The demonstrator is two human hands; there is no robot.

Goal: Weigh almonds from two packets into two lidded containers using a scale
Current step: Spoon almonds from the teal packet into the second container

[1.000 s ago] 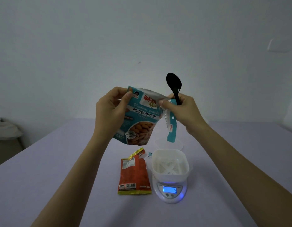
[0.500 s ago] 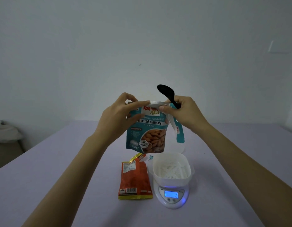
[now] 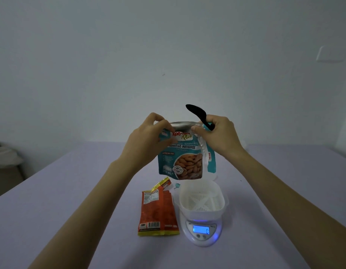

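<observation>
A teal packet of roasted almonds [image 3: 182,158] hangs upright in the air above the table, its silver mouth pulled apart. My left hand [image 3: 148,138] pinches the mouth's left edge. My right hand [image 3: 216,134] pinches the right edge and also holds a black spoon [image 3: 199,115], whose bowl points up and left. A torn teal strip dangles from the packet's right side. Below, a white container [image 3: 202,200] with a perforated insert sits on a white scale [image 3: 202,232], whose blue display is lit. An orange packet [image 3: 158,210] lies flat left of the scale.
A second clear container [image 3: 214,176] shows partly behind the teal packet. A small teal scrap [image 3: 177,185] lies by the orange packet's top. The lavender table [image 3: 71,210] runs wide on both sides. A pale bundle [image 3: 3,154] sits off the table at far left.
Both hands have lowered the teal packet and turned it upright. My left hand shifted from its side to the top edge, and the mouth now gapes. The spoon tilted left.
</observation>
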